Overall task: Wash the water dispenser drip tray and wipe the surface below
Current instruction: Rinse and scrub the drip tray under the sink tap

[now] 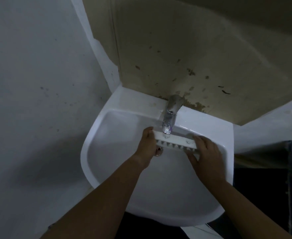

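Note:
A long white drip tray (175,141) with a slotted grille along its near side is held over the white sink (107,180), right under the metal tap (169,116). My left hand (147,145) grips the tray's left end. My right hand (205,152) grips its right end, fingers over the top. The tray lies roughly level, slanting slightly down to the right. Whether water runs from the tap is too dim to tell.
The sink's drain (158,151) shows just below the tray beside my left wrist. A stained beige wall panel (184,57) rises behind the tap. A grey wall (38,83) stands at the left; a dark area (262,178) lies at the right.

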A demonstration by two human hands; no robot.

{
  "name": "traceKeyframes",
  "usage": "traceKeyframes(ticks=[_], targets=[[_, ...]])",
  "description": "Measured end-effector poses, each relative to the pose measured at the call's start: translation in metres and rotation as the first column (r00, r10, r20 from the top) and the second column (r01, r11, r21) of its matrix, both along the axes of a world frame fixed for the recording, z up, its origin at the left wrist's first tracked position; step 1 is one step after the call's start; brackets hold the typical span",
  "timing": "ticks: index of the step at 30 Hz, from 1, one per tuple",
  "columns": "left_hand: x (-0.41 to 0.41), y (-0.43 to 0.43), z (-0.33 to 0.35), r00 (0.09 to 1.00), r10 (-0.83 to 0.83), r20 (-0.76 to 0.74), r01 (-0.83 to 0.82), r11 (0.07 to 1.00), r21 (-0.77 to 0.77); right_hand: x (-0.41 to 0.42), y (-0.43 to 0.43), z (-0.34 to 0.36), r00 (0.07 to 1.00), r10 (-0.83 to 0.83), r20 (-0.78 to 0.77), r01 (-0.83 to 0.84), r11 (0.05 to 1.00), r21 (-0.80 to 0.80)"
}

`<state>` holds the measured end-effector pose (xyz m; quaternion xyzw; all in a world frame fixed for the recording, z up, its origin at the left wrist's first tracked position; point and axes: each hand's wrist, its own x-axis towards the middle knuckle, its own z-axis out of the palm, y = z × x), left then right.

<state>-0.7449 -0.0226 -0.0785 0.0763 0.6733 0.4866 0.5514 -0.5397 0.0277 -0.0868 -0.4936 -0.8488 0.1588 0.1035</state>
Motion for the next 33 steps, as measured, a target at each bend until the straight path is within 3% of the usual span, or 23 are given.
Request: traceKeyframes(ticks=[5, 8, 13, 17, 20, 26, 31, 33], targets=[[-0.037, -0.025, -0.007, 0.999, 0.047, -0.014, -0.047, 0.999, -0.027, -0.032, -0.003, -0.011, 0.964, 0.051, -0.260, -0.103, 0.976, -0.190], [-0.060, -0.039, -0.004, 0.997, 0.030, -0.076, -0.031, 0.999, -0.007, -0.058, -0.005, -0.013, 0.973, 0.055, -0.225, -0.103, 0.972, -0.210], [-0.093, -0.055, -0.009, 0.981, 0.194, 0.006, -0.194, 0.981, 0.017, -0.091, -0.006, -0.013, 0.976, 0.184, -0.118, -0.212, 0.928, -0.308], [-0.105, -0.058, -0.009, 0.955, 0.282, 0.094, -0.285, 0.958, 0.021, -0.098, -0.003, -0.009, 0.944, 0.153, -0.291, -0.260, 0.889, -0.376], [-0.106, -0.059, -0.007, 0.958, 0.273, 0.091, -0.277, 0.960, 0.039, -0.095, -0.001, -0.004, 0.916, 0.018, -0.402, -0.199, 0.888, -0.414], [-0.084, -0.053, 0.001, 0.997, 0.041, -0.072, -0.042, 0.999, -0.017, -0.071, 0.009, -0.008, 0.948, -0.009, -0.317, -0.109, 0.929, -0.354], [-0.055, -0.039, -0.005, 0.994, -0.086, -0.061, 0.083, 0.996, -0.039, -0.041, 0.004, -0.004, 0.900, -0.296, -0.319, 0.151, 0.900, -0.408], [-0.042, -0.033, -0.006, 0.992, -0.074, -0.099, 0.070, 0.997, -0.046, -0.031, 0.003, -0.001, 0.895, -0.311, -0.320, 0.181, 0.908, -0.378]])
